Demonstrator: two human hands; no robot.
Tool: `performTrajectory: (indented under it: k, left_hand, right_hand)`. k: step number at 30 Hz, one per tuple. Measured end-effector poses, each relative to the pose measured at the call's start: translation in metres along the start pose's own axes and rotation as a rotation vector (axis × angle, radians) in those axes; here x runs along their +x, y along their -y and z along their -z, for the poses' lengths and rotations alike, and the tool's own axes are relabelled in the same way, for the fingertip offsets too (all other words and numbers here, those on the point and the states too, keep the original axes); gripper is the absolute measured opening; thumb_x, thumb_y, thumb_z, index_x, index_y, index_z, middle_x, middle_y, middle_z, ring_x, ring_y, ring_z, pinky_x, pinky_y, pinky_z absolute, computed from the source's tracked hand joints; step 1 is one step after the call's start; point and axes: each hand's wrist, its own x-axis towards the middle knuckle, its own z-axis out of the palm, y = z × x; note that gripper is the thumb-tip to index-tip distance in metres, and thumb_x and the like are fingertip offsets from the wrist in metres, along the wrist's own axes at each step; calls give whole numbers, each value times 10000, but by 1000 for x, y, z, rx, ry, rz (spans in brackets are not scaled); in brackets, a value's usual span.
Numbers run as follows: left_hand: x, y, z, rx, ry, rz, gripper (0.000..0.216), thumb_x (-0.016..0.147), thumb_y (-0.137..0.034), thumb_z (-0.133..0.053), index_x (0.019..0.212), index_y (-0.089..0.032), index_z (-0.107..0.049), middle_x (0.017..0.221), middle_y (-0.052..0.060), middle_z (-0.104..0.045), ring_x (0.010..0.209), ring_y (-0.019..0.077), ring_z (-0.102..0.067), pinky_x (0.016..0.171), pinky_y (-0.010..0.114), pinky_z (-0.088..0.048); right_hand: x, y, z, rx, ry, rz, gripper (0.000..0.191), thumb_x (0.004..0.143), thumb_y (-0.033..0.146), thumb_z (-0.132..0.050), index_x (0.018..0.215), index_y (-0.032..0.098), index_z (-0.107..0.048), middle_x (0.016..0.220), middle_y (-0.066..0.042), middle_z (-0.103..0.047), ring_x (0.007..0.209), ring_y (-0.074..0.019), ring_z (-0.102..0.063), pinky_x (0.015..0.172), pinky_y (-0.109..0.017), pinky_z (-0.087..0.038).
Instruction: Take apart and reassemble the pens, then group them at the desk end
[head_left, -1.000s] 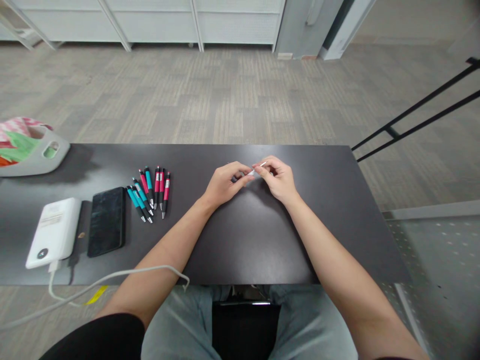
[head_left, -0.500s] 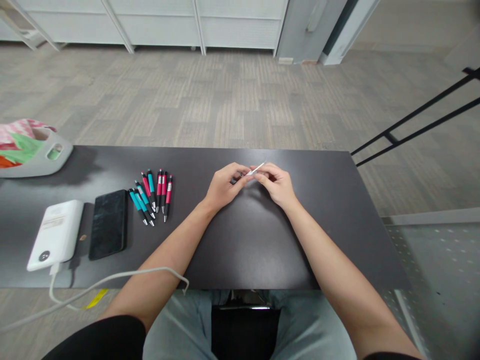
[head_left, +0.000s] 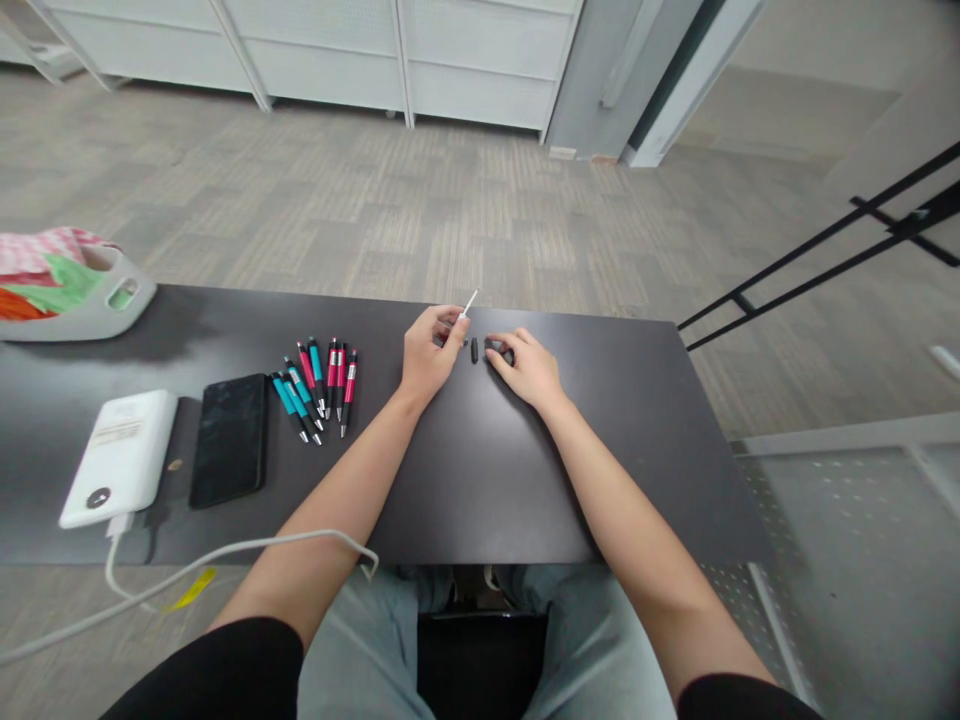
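Observation:
My left hand (head_left: 433, 355) is closed on a thin white stick that looks like a pen refill (head_left: 470, 302), its tip pointing up and away to the right. On the dark table between my hands lies a small black piece (head_left: 474, 350). Just right of it, my right hand (head_left: 529, 368) rests low over the table, thumb and fingers curved and apart. Something dark shows beneath those fingers; whether it is a part or shadow I cannot make out. Several pens (head_left: 315, 388), with teal or pink-red barrels and black ends, lie in a group left of my left forearm.
A black phone (head_left: 229, 440) lies beside a white power bank (head_left: 120, 455), whose white cable (head_left: 247, 548) crosses near my left forearm. At the table's (head_left: 480, 480) left end stands a pale basket (head_left: 112, 300) of coloured cloth. Black metal rails (head_left: 795, 265) stand beyond the right edge.
My hands have drawn apart. The white stick now stays in my left hand alone, raised more upright. A small black piece now shows on the table between them. The camera view has shifted slightly.

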Motion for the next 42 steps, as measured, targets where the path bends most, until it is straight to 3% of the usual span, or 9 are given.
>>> performTrajectory:
  k: [4,9,14,19,26,34,38,42]
  left_hand:
    - [2,0,3,77,14,-18,123,1024,-476,-812,1044,-358,-839,937,27,-855,687,228,-733,697,432,-618]
    - [2,3,3,130,58,-54,104,1001,-469,-830,1012,-369,-854,933,25,-868,723,247,-725,733,449,-623]
    - [2,6,-1,107,94,-142,91,962,-471,-861,964,-381,-872,882,13,-846,605,222,-644,642,436,-580]
    - [2,3,-2,107,175,-193,58,926,-446,-875,938,-391,-891,817,22,-814,610,237,-643,637,442,-575]
    - [3,3,-2,130,218,-223,78,917,-482,-876,915,-406,-894,771,33,-796,641,273,-667,634,462,-554]
    - [4,2,-3,169,237,-246,99,926,-492,-860,916,-398,-888,785,36,-805,653,269,-673,628,450,-549]
    - [5,2,-3,178,246,-264,119,946,-514,-861,920,-402,-891,776,30,-793,655,263,-679,632,444,-560]
    - [4,1,-3,168,261,-249,173,962,-557,-849,916,-392,-877,812,34,-819,681,268,-715,680,459,-615]
  right_hand:
    - [-2,3,4,-11,3,14,170,1102,411,-763,1223,405,-883,1338,-85,-824,1241,-358,-820,1000,-523,-698]
    - [2,-11,1,219,-38,7,64,1035,424,-790,1069,370,-798,1200,-39,-877,875,-293,-788,922,-515,-682]
    - [14,-30,-1,584,-227,-58,446,886,768,-892,1010,367,-740,1038,-46,-842,664,-248,-635,668,-464,-614]
    - [20,-31,5,736,-331,-136,709,743,987,-879,1009,367,-661,1165,-82,-863,719,-250,-647,617,-448,-582]
    - [19,-24,8,827,-295,-178,651,732,877,-978,991,360,-678,1203,-61,-896,802,-257,-717,598,-411,-580]
    - [22,-29,3,780,-262,-125,599,834,892,-933,1034,370,-717,1230,-67,-887,987,-302,-805,643,-437,-629]
    - [22,-30,0,849,-248,-51,646,788,859,-991,1126,378,-725,1143,-33,-891,870,-251,-755,617,-399,-585]
    - [19,-26,-1,828,-210,-19,762,794,864,-1001,1309,388,-703,1146,-3,-908,754,-213,-708,653,-396,-617]
